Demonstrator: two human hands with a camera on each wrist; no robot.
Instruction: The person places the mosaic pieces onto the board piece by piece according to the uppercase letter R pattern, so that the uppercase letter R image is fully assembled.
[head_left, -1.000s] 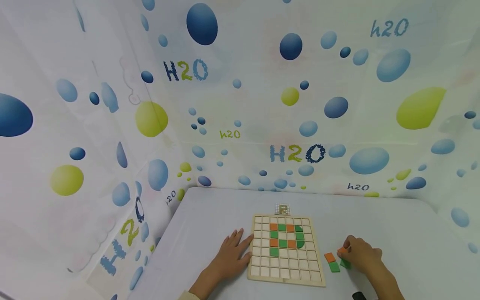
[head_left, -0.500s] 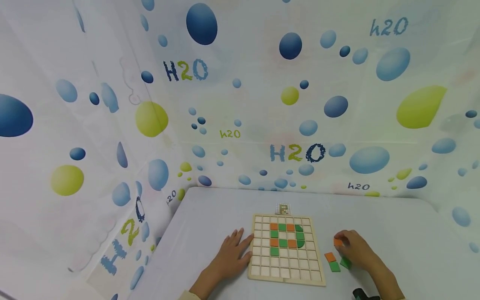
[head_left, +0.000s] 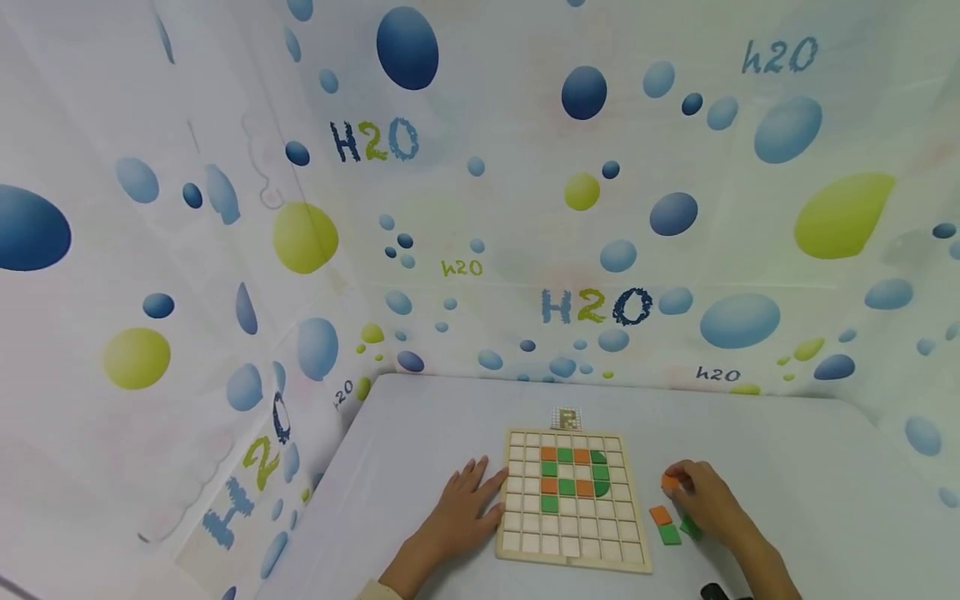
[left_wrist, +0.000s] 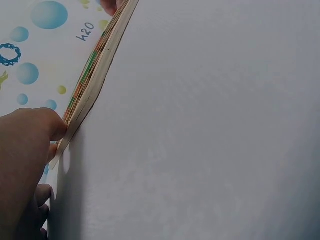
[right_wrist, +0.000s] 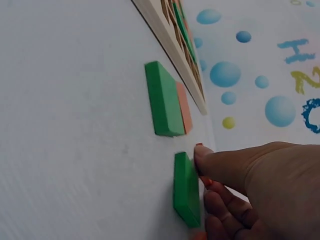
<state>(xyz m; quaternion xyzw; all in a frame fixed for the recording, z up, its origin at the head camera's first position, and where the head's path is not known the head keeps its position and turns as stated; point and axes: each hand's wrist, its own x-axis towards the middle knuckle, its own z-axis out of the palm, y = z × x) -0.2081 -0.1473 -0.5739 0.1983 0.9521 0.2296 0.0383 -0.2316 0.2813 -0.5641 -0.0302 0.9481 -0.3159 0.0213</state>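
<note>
With thumb and fingertips, my right hand pinches an orange square tile to the right of the wooden grid board. In the right wrist view the thumb covers most of that tile. Just below the hand lie a loose orange tile, a green tile touching it, and another green tile partly under the hand. My left hand rests with fingers spread, touching the board's left edge. Green and orange tiles in the board's cells form a P-like shape.
A small printed pattern card lies behind the board. A black object shows at the bottom edge near the right forearm. The white table meets a curtain printed with bubbles and H2O lettering.
My right hand has lifted the orange tile from above the green one and moved it slightly left and away from me, towards the board. The left hand has stayed in place.
</note>
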